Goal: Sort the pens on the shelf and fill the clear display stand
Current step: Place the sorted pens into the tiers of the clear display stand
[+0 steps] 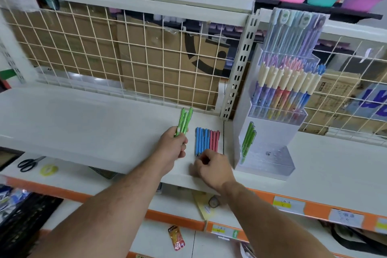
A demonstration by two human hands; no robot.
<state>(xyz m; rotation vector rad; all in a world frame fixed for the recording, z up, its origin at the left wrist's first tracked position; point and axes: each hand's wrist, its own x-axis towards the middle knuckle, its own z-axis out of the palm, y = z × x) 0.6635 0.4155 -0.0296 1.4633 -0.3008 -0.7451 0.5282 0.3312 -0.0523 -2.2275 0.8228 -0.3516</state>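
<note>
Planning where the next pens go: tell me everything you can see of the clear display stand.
The clear display stand is a tiered, see-through plastic rack standing upright on the white shelf, right of the slotted post. Its top tier holds pastel pens, the middle tier cream-capped pens. The bottom front compartment holds only a few green pens, leaning at its end nearer the post. The right hand, nearest, is apart from it.

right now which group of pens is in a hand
The green bunch, gripped in the left hand; the blue pens and red pens lie flat on the shelf.
</note>
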